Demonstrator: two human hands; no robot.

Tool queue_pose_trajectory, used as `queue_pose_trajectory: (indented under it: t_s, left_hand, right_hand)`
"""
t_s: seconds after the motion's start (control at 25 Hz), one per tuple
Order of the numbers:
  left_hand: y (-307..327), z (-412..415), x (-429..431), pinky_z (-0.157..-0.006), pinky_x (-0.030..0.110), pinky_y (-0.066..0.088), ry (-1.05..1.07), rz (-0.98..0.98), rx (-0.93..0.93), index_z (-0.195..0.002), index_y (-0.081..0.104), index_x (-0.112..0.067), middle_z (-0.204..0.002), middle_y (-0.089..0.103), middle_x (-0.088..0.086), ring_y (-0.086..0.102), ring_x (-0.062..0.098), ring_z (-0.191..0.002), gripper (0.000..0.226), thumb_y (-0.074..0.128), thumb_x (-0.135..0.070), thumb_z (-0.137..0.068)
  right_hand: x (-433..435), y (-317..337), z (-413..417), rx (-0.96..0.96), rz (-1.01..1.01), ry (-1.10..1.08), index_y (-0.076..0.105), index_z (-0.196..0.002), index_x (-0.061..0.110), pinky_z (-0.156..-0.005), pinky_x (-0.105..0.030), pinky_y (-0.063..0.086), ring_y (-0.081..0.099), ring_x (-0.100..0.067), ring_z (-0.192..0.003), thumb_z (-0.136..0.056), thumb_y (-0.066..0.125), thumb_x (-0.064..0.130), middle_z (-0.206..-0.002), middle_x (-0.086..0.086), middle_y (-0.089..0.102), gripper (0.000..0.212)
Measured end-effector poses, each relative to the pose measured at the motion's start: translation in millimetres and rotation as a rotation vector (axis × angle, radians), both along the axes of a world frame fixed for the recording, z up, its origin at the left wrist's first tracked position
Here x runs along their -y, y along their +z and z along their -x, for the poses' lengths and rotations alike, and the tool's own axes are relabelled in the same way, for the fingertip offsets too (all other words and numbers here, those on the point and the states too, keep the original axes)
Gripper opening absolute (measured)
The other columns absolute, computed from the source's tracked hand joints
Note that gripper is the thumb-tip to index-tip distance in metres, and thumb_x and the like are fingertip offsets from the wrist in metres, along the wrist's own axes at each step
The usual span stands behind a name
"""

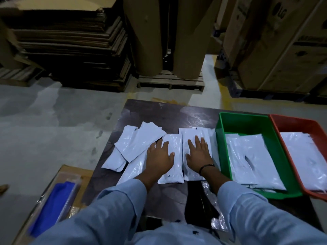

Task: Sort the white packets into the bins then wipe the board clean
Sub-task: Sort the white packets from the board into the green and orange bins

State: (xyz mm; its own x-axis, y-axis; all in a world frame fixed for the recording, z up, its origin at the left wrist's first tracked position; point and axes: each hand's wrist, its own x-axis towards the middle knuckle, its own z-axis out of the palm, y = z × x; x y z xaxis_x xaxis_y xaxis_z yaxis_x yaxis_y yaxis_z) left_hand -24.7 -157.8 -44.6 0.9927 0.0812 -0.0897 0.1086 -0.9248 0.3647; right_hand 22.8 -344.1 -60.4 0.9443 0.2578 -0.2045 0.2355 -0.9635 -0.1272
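Note:
Several white packets lie spread on a dark board (159, 112). My left hand (159, 156) rests flat, fingers apart, on one packet (172, 172) in the middle. My right hand (199, 153), with a black band at the wrist, lies flat on the neighbouring packet (190, 135). More packets (139, 140) overlap to the left. On the right stand a green bin (223, 149) and a red bin (290, 122), each holding white packets. Neither hand grips anything.
A blue cloth (53, 206) lies on a cardboard sheet at the lower left, beside the board. Beyond the board is grey floor, then stacked cardboard on pallets, two large brown rolls (146, 32) and big cartons (283, 41) at the back right.

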Motion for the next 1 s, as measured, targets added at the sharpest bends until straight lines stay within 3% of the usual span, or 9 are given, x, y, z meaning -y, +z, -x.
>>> queue_pose_trajectory:
  t_s: [0.2, 0.4, 0.52, 0.76, 0.88, 1.0]
  left_hand:
    - [-14, -1, 8, -0.122, 0.048, 0.024, -0.066, 0.004, -0.064, -0.155, 0.033, -0.025, -0.167, 0.022, 0.009, 0.029, 0.035, -0.149, 0.068, 0.046, -0.058, -0.097]
    - [-29, 0, 23, -0.121, 0.055, 0.021, -0.089, -0.020, -0.117, -0.158, 0.025, -0.028, -0.170, 0.007, 0.010, 0.016, 0.041, -0.152, 0.071, 0.039, -0.063, -0.098]
    - [-40, 0, 29, -0.122, 0.056, 0.016, -0.105, -0.034, -0.139, -0.160, 0.018, -0.028, -0.170, 0.002, 0.014, 0.013, 0.045, -0.152, 0.072, 0.038, -0.060, -0.099]
    - [-47, 6, 34, -0.114, 0.063, 0.028, -0.115, -0.116, -0.176, -0.161, 0.011, -0.035, -0.170, -0.001, 0.014, 0.014, 0.052, -0.148, 0.083, 0.047, -0.066, -0.092]
    - [-44, 0, 36, -0.114, 0.063, 0.028, -0.103, -0.133, -0.229, -0.160, 0.007, -0.037, -0.169, -0.008, 0.010, 0.013, 0.050, -0.148, 0.081, 0.050, -0.059, -0.094]
    - [-40, -5, 40, -0.117, 0.062, 0.028, -0.057, -0.112, -0.247, -0.159, 0.014, -0.036, -0.170, -0.007, 0.009, 0.016, 0.048, -0.148, 0.074, 0.051, -0.047, -0.096]
  right_hand:
    - [-4, -10, 9, -0.033, 0.042, -0.076, 0.005, -0.157, 0.021, -0.119, -0.058, -0.003, -0.014, -0.039, -0.149, -0.096, 0.038, 0.050, -0.164, -0.016, -0.008, 0.076]
    - [-8, -12, 15, -0.025, 0.059, -0.108, 0.013, -0.155, 0.018, -0.116, -0.065, 0.001, -0.014, -0.037, -0.149, -0.092, 0.037, 0.060, -0.164, -0.014, -0.002, 0.080]
    - [-8, -13, 16, -0.019, 0.081, -0.118, 0.016, -0.154, 0.018, -0.115, -0.065, 0.006, -0.010, -0.036, -0.150, -0.090, 0.043, 0.055, -0.164, -0.013, 0.003, 0.078]
    - [-2, -6, 13, -0.051, 0.096, -0.094, 0.002, -0.157, 0.024, -0.117, -0.059, 0.017, -0.002, -0.034, -0.151, -0.088, 0.056, 0.040, -0.164, -0.013, 0.006, 0.089]
    - [0, -2, 12, -0.069, 0.117, -0.078, 0.000, -0.157, 0.024, -0.113, -0.057, 0.023, -0.004, -0.035, -0.151, -0.091, 0.050, 0.028, -0.164, -0.013, 0.004, 0.083]
    - [2, 1, 13, -0.072, 0.114, -0.076, -0.002, -0.157, 0.024, -0.111, -0.057, 0.023, -0.005, -0.035, -0.151, -0.092, 0.044, 0.016, -0.164, -0.013, 0.003, 0.079]
